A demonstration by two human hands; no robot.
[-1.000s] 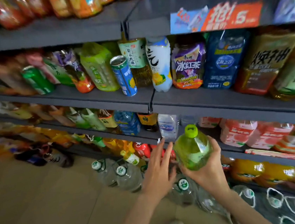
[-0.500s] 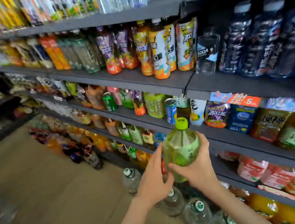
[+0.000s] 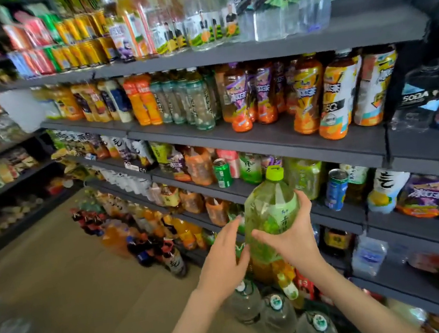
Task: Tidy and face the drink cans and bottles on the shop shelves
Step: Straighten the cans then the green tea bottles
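Plainly, the right hand (image 3: 292, 237) gripped the big green bottle (image 3: 271, 215) around its middle, with the thumb laid across the near face of the label and the fingers (image 3: 303, 200) curled round the bottle's right side. The bottle was upright in the air with its lime cap (image 3: 275, 173) on top. It was held out in front of the dark shelf (image 3: 336, 217), where a green can (image 3: 222, 172) stood to the left of it and a blue can (image 3: 336, 190) to the right. The left hand (image 3: 223, 259) was spread, its fingers straight and pointing up along the bottle's left side. Whether they touched the plastic or lay just beside it could not be told. Both bare forearms reached in from the near edge. On the shelf above stood a row of orange-labelled bottles (image 3: 331, 98), some tilted. Below the hands, clear water jugs (image 3: 277, 313) with white-and-green caps sat in a row on the tan floor (image 3: 76, 292). The far left of the aisle was blurred.
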